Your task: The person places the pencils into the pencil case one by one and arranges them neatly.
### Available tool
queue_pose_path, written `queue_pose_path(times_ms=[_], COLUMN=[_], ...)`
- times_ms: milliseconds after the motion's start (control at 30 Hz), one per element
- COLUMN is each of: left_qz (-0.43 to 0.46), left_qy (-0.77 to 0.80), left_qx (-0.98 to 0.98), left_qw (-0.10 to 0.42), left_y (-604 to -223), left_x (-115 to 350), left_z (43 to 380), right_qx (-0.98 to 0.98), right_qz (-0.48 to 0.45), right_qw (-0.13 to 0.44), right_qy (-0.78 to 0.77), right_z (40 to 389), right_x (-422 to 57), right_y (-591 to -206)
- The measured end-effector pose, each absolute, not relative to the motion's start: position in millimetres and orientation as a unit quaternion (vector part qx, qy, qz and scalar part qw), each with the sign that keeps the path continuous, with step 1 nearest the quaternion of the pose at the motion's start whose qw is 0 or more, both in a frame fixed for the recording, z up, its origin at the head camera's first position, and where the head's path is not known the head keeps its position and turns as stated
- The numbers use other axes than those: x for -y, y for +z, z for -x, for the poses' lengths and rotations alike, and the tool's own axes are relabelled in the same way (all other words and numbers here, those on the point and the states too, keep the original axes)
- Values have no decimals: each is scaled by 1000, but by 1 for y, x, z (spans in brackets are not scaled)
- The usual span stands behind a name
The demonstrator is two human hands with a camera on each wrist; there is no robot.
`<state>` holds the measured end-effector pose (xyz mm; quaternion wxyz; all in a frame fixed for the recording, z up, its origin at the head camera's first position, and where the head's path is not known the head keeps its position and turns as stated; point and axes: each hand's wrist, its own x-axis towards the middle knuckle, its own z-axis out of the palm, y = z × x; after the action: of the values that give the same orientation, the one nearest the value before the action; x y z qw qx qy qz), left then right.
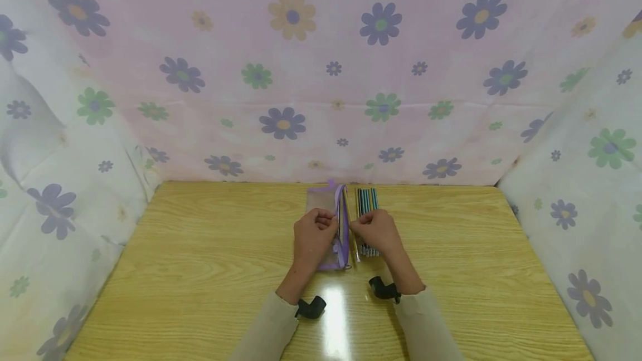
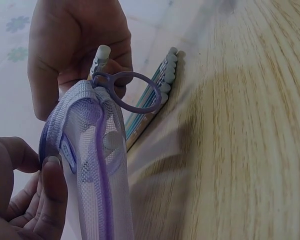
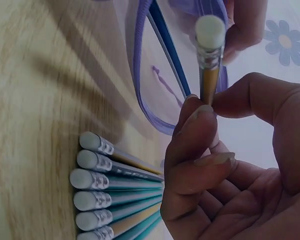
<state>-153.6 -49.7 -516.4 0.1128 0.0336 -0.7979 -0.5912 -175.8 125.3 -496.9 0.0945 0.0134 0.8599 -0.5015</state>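
A purple-trimmed mesh pencil case (image 1: 321,198) lies on the table with its zipped side parted. My left hand (image 1: 314,238) pinches the edge of that opening between thumb and fingers. Between the thumb and fingers of my right hand (image 1: 377,232) is a yellow pencil (image 3: 209,82), its white eraser end pointing toward the right wrist camera. The pencil stands at the mouth of the case. A blue pencil (image 3: 169,47) shows inside, and a pale eraser (image 2: 110,141) is visible through the mesh.
Right of the case, several pencils (image 1: 368,199) lie side by side in a row, eraser ends toward me. A purple ring (image 2: 157,92) hangs off the near end of the case. Flowered cloth (image 1: 341,88) surrounds the wooden table (image 1: 200,255) at the back and sides.
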Motion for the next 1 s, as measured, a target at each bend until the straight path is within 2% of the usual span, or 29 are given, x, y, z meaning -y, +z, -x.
queue_pose_path(times_ms=[1000], left_qz=[-22], left_qy=[-591], left_qx=[800], left_qw=[97], left_y=[-517], left_x=[46], left_z=[153], right_qx=[-864], right_qz=[-22], right_qw=[71], right_qy=[-498], right_z=[174], right_x=[-105], right_y=[-507])
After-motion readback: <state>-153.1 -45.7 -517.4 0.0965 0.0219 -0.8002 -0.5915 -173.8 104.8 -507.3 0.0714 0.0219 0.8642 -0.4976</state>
